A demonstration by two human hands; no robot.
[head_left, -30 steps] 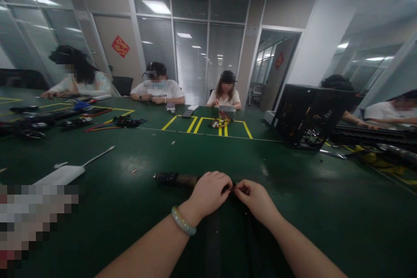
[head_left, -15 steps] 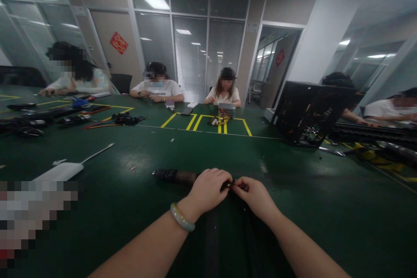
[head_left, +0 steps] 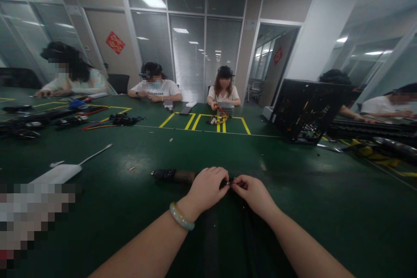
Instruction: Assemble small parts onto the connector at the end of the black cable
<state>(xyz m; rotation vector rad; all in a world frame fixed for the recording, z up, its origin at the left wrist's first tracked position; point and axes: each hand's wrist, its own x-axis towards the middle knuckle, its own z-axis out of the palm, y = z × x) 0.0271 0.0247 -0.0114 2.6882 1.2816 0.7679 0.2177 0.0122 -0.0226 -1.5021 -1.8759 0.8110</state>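
My left hand (head_left: 208,186), with a jade-coloured bangle (head_left: 181,216) on its wrist, has its fingers curled around a small dark piece with a shiny metal spot (head_left: 228,183). My right hand (head_left: 252,191) pinches close by, its fingertips almost touching those of the left. What exactly the two hold is too small and dark to tell. A dark cylindrical tool (head_left: 174,176) with a silver tip lies on the table, its right end hidden behind my left hand. Below my right hand runs a dark cable-like strand (head_left: 246,217).
The green table (head_left: 130,226) carries a white adapter with a cable (head_left: 61,173) at left and bundled cables (head_left: 120,119) farther back. A black computer case (head_left: 302,113) stands at back right. Co-workers sit around the far side, one (head_left: 154,89) behind a phone-like dark slab (head_left: 186,111).
The whole view has shifted slightly. My hands stay together in nearly the same place, fingertips still pinching. The co-worker at the far middle has moved a hand slightly.
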